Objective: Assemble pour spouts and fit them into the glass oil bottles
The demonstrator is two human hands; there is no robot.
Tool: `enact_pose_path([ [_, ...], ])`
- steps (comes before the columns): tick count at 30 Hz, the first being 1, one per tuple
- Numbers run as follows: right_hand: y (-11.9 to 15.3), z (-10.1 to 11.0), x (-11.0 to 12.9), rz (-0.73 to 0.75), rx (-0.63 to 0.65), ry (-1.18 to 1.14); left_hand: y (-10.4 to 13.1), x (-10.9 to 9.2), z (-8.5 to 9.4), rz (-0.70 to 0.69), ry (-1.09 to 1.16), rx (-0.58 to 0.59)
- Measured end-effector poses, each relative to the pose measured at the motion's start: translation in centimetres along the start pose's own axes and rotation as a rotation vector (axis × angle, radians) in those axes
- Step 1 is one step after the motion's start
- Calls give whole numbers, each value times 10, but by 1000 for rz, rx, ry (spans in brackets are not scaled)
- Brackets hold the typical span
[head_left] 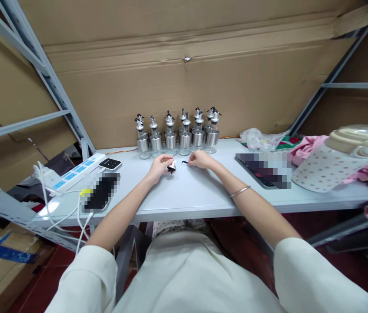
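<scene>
"Cardboard (187, 95) backs one white table (177, 200) in the head view. How many metal-sleeved glass bottles (184, 141)?"
"Six in the front row; those behind are too hidden to count surely."
"Both hands?"
"Left hand (158, 168): thumb and fingers pinched on one pourer stopper (171, 168), in front of the bottles. Right hand (202, 159): fingertips together on one small black piece (185, 162), near the stopper."
"Else?"
"One power strip (76, 171), left; one bracelet (240, 191), right forearm."
</scene>
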State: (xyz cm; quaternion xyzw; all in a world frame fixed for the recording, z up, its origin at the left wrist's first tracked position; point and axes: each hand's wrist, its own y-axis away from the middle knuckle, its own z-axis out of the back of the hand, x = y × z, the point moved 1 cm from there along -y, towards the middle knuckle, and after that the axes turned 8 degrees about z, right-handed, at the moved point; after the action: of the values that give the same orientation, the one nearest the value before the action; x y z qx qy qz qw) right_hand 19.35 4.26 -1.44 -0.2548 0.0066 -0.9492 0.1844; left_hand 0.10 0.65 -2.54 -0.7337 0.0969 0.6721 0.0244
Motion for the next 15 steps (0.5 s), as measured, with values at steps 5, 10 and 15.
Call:
enact_pose_path([
  [5,6,-4,20,120,-62,-669,2,1,-1,-7,-40,-6],
  [10,6,-11,28,155,-21,-907,-1,2,-2,-50,-42,-30],
  [15,3,-12,22,138,-115,-977,-2,0,-1,-76,11,-55],
])
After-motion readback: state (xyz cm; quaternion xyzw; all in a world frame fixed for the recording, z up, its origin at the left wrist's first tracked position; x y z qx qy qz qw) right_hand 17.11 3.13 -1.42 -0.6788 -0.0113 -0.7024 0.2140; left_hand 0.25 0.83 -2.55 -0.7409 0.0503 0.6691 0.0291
